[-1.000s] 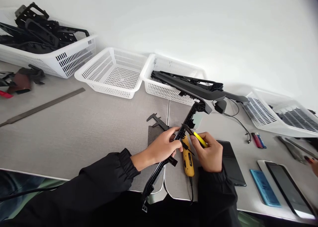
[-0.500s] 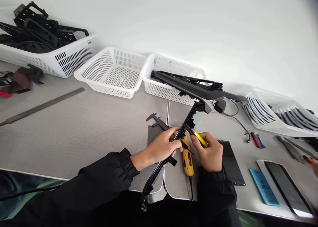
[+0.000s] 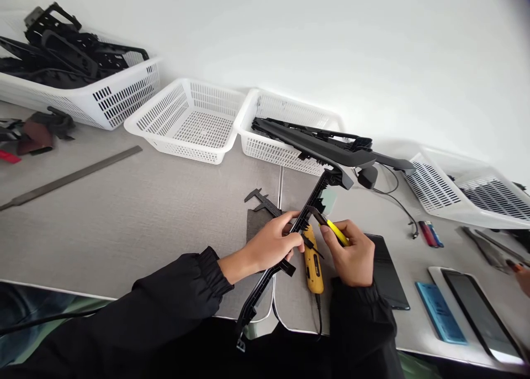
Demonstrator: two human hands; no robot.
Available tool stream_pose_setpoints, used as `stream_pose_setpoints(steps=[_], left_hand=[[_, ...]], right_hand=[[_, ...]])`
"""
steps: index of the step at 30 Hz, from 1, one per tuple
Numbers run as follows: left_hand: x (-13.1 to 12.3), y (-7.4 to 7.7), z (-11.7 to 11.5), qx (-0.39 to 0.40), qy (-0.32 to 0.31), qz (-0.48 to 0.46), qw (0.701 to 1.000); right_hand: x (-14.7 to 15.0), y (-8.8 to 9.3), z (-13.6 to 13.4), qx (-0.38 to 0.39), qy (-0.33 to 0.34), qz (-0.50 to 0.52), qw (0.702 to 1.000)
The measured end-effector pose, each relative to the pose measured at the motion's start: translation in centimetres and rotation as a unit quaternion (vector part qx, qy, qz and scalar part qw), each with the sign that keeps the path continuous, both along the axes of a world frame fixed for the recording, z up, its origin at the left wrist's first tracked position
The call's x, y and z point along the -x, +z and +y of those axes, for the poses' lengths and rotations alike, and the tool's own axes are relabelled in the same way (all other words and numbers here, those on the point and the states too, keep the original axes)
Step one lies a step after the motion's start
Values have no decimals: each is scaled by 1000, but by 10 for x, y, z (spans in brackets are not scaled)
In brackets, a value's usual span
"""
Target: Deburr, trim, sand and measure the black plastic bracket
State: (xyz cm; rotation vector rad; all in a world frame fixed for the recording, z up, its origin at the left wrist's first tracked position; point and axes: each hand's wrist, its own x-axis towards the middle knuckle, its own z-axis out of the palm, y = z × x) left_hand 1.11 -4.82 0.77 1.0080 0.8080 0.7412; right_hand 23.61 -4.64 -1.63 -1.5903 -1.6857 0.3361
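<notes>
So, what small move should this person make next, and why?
Perhaps a light, short stroke with the yellow knife along the edge of the black strip, angled away from the left hand: the right hand holds the blade at or very near that edge, while the left hand grips the strip close by.

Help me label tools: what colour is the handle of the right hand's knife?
Mainly yellow; the knife handle shows best in the head view.

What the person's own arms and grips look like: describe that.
The left sleeve and right sleeve are long, black and loose, with cuffs gathered at the wrist. The left grip and right grip are bare, without gloves; no markings show on either sleeve.
</notes>
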Motion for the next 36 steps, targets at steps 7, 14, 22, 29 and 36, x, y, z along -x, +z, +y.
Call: stream_pose_setpoints(steps=[7,14,22,29,36], left_hand=[[-1,6,-1,7,12,-3,1000],[-2,5,-1,17,35,-4,999],[-2,4,2,-19,43,-42,998],[1,6,5,-15,4,-75,997],[0,5,4,-10,5,-80,997]], right_hand=[[-3,-3,-3,7,86,-2,996],[-3,0,-5,14,128,-10,992],[-1,-3,-3,-10,67,-32,997],[1,-6,-4,-21,18,-24,999],[1,-4,-4,-22,35,-19,999]])
